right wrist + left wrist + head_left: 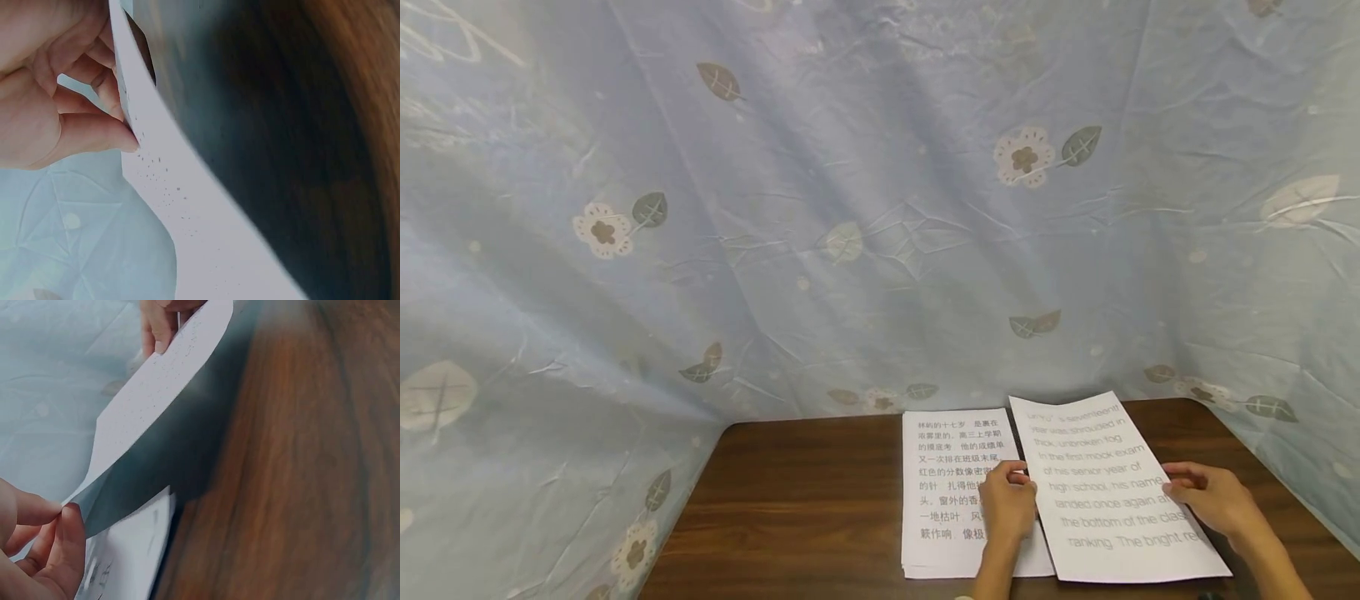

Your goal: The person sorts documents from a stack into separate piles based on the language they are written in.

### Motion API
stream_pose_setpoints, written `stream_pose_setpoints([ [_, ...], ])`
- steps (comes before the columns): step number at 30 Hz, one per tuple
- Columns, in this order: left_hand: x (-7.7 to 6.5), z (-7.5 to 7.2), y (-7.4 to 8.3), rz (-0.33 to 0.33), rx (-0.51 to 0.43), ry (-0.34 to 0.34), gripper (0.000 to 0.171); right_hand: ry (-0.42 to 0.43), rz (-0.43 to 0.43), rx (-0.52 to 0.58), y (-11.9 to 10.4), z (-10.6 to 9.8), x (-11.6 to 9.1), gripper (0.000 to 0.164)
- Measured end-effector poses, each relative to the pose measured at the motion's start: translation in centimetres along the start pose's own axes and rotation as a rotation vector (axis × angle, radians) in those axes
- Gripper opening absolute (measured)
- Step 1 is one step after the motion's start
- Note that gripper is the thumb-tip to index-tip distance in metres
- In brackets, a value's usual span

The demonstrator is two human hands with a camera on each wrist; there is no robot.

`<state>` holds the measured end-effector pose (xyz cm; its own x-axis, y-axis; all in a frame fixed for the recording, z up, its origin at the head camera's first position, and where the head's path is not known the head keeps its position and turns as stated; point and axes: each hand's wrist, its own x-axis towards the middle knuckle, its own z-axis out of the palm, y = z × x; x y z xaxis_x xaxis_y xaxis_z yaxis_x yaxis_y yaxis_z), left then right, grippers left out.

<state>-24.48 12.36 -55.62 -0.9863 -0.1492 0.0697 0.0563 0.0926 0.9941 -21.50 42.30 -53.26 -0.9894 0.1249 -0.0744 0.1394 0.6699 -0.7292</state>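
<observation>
A white sheet of paper (1105,500) with large English print is held up off the dark wooden table, tilted. My left hand (1009,505) pinches its left edge between thumb and fingers, and my right hand (1213,498) pinches the right edge. In the left wrist view the sheet (162,381) bows between both hands, its shadow falling beneath. The right wrist view shows the thumb pressed on the printed face of the sheet (181,206). Left of it lies a stack of paper (951,500) with Chinese print, partly covered by my left hand.
The brown table (797,500) reaches out to the left of the stack and along its right side. A pale blue curtain (850,208) with leaf and flower prints hangs behind and on both sides. A small dark object (1210,595) shows at the bottom edge.
</observation>
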Motion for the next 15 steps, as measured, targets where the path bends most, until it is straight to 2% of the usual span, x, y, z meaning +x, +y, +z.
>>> stream_pose_setpoints([
  [6, -0.5, 0.9, -0.2, 0.024, 0.048, 0.020, 0.024, 0.016, 0.017, -0.048, 1.0, -0.2, 0.1, 0.053],
  [10, -0.6, 1.1, -0.3, 0.023, 0.091, 0.031, 0.024, -0.008, 0.025, -0.046, 1.5, 0.0, 0.2, 0.053],
  [15, -0.8, 1.1, -0.3, 0.054, 0.126, 0.029, 0.023, -0.003, 0.017, -0.044, 1.7, 0.3, 0.2, 0.053],
])
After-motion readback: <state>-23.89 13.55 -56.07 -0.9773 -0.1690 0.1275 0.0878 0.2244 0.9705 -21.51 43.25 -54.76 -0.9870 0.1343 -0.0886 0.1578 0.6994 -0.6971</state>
